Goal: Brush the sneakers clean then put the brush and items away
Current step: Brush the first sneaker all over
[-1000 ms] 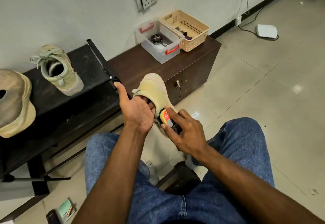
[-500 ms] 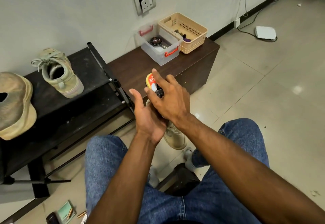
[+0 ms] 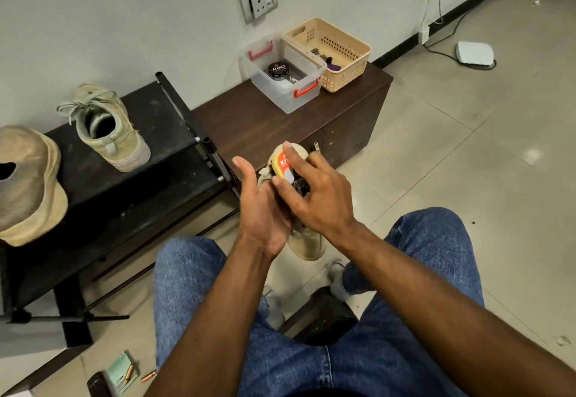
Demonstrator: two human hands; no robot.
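Right hand (image 3: 314,197): fingers curling round the brush (image 3: 285,166), index lying along its yellow-and-red top, bristle end dark below. Brush sitting against the held sneaker (image 3: 307,242), in front of the cabinet (image 3: 249,122). Left hand (image 3: 260,206): thumb sticking up, remaining fingers hidden behind the sneaker, so grip cannot be told; sneaker is resting against its palm, heel hanging below both wrists. Second sneaker (image 3: 107,127) standing upright on the black rack (image 3: 149,178), beside a hat (image 3: 26,184). Clear box (image 3: 285,80) holding a tin (image 3: 278,70), touching the basket (image 3: 332,50) on the cabinet top
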